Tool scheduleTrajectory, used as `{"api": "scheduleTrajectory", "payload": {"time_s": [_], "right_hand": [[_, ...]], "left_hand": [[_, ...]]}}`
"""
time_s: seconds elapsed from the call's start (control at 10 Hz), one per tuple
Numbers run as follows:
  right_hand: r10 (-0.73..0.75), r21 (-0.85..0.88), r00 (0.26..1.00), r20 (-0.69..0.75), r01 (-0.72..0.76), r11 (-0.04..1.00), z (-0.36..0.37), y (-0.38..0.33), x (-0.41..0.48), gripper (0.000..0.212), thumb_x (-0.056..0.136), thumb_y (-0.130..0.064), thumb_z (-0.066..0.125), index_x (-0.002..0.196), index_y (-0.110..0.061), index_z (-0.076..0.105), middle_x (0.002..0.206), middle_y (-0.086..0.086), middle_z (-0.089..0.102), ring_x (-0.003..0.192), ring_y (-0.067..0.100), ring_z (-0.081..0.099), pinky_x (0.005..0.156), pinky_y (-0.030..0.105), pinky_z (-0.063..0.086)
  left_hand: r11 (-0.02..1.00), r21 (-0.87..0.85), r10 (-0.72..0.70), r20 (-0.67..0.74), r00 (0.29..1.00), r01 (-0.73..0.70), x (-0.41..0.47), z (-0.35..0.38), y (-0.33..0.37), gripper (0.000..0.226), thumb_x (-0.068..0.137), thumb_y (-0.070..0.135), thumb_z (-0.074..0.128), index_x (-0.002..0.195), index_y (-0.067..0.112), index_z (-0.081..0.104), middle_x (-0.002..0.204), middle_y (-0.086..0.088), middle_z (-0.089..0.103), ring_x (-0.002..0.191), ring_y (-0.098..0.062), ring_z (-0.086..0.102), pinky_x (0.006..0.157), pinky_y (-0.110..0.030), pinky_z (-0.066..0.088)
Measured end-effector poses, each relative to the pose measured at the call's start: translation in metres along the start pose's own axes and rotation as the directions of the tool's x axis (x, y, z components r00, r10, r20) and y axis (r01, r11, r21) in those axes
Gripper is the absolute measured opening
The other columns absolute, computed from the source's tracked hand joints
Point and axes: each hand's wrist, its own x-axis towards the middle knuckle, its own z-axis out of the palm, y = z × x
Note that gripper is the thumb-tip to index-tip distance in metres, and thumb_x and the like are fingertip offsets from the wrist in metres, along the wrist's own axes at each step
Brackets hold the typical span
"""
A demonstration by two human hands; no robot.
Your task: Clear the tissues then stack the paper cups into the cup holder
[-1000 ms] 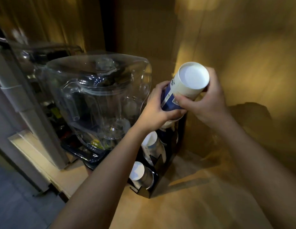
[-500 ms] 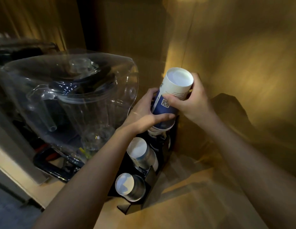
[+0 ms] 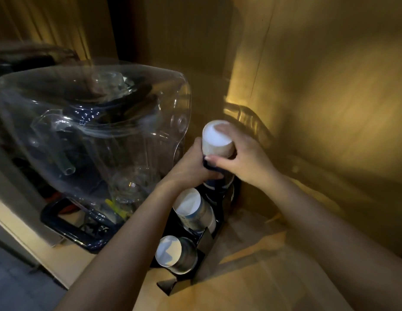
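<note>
An upside-down stack of blue and white paper cups (image 3: 215,140) stands in the top slot of the black cup holder (image 3: 205,242), white base up. My left hand (image 3: 191,164) grips the stack low on its left side. My right hand (image 3: 242,158) wraps its upper right side, fingers over the base. Two lower slots hold a middle cup stack (image 3: 192,208) and a bottom cup stack (image 3: 173,253), both with white bases toward me. No tissues are in view.
A large clear plastic blender jug under a transparent cover (image 3: 94,131) stands just left of the holder on a dark base (image 3: 67,225). Wooden walls (image 3: 319,97) close in behind and to the right. The wooden counter (image 3: 251,277) extends toward me.
Both hands have pushed the cup stack downward into the holder's top slot; less of the blue side shows. The view has shifted right and closer.
</note>
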Motion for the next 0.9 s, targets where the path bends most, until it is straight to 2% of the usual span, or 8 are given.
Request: {"api": "scheduleTrajectory", "payload": {"time_s": [0.1,0.2,0.3,0.5,0.6,0.7,0.8,0.9], "right_hand": [[0.002,-0.201,0.987,0.159,0.030,0.979,0.021,0.018,-0.016,0.051,0.082,-0.041,0.062,0.128,-0.022,0.048,0.137,0.010,0.043,0.119,0.028,0.047,0.092,0.037,0.044],[0.062,-0.191,0.984,0.168,-0.029,0.981,0.027,0.028,-0.025,0.043,0.088,-0.040,0.054,0.127,-0.024,0.051,0.143,0.006,0.038,0.125,0.026,0.042,0.092,0.034,0.040],[0.077,-0.220,0.982,0.171,-0.038,0.975,0.028,0.026,-0.020,0.038,0.087,-0.042,0.054,0.121,-0.025,0.055,0.140,0.007,0.041,0.122,0.028,0.043,0.084,0.032,0.037],[0.072,-0.301,0.980,0.186,-0.013,0.954,0.024,0.021,-0.026,0.041,0.089,-0.037,0.052,0.128,-0.025,0.049,0.144,0.005,0.036,0.123,0.028,0.042,0.084,0.032,0.039],[0.071,-0.419,0.972,0.224,0.030,0.908,0.018,0.016,-0.025,0.047,0.088,-0.033,0.054,0.132,-0.026,0.042,0.146,0.008,0.031,0.123,0.033,0.041,0.094,0.042,0.041],[0.060,-0.383,0.980,0.189,0.017,0.924,0.008,0.016,-0.031,0.045,0.088,-0.032,0.052,0.132,-0.024,0.043,0.147,0.007,0.032,0.127,0.030,0.039,0.098,0.042,0.038],[0.100,-0.326,0.987,0.125,-0.054,0.944,-0.012,0.014,-0.039,0.040,0.089,-0.032,0.051,0.128,-0.023,0.046,0.147,0.004,0.033,0.127,0.028,0.041,0.094,0.041,0.042],[0.225,-0.263,0.969,0.099,-0.193,0.945,-0.037,0.024,-0.044,0.041,0.090,-0.034,0.050,0.129,-0.023,0.046,0.140,0.005,0.043,0.121,0.025,0.047,0.090,0.036,0.041]], "left_hand": [[0.999,-0.026,-0.021,0.014,1.000,0.022,-0.006,0.010,-0.013,0.098,0.066,0.008,0.079,0.140,0.020,0.016,0.130,-0.005,0.045,0.120,-0.020,0.048,0.096,-0.028,0.046],[0.965,0.238,0.115,-0.007,0.993,-0.110,-0.012,0.014,-0.020,0.070,0.076,0.022,0.069,0.132,0.040,0.031,0.131,-0.001,0.046,0.113,-0.019,0.053,0.092,-0.045,0.049],[0.910,0.393,0.158,-0.033,0.987,-0.133,-0.014,0.016,-0.022,0.052,0.082,0.025,0.061,0.127,0.038,0.040,0.128,0.000,0.048,0.103,-0.022,0.057,0.079,-0.048,0.053],[0.889,0.443,0.135,-0.007,0.991,-0.118,-0.015,0.016,-0.016,0.053,0.083,0.025,0.061,0.130,0.034,0.037,0.128,0.000,0.047,0.089,-0.018,0.058,0.067,-0.033,0.048],[0.896,0.436,0.079,0.037,0.996,-0.088,-0.015,0.014,-0.011,0.060,0.083,0.022,0.063,0.133,0.035,0.032,0.118,-0.004,0.049,0.087,-0.017,0.055,0.067,-0.030,0.044],[0.874,0.480,0.044,0.077,0.996,-0.076,-0.014,0.010,-0.007,0.064,0.083,0.021,0.063,0.136,0.034,0.029,0.121,-0.008,0.048,0.102,-0.023,0.052,0.084,-0.039,0.048],[0.844,0.533,-0.009,0.116,0.993,-0.055,-0.014,0.006,0.009,0.062,0.084,0.029,0.061,0.138,0.027,0.032,0.133,-0.012,0.044,0.120,-0.030,0.044,0.099,-0.048,0.041],[0.796,0.599,0.059,0.063,0.996,-0.085,-0.010,0.008,0.026,0.057,0.084,0.035,0.058,0.136,0.022,0.039,0.135,-0.011,0.046,0.122,-0.031,0.044,0.099,-0.048,0.040]]}}
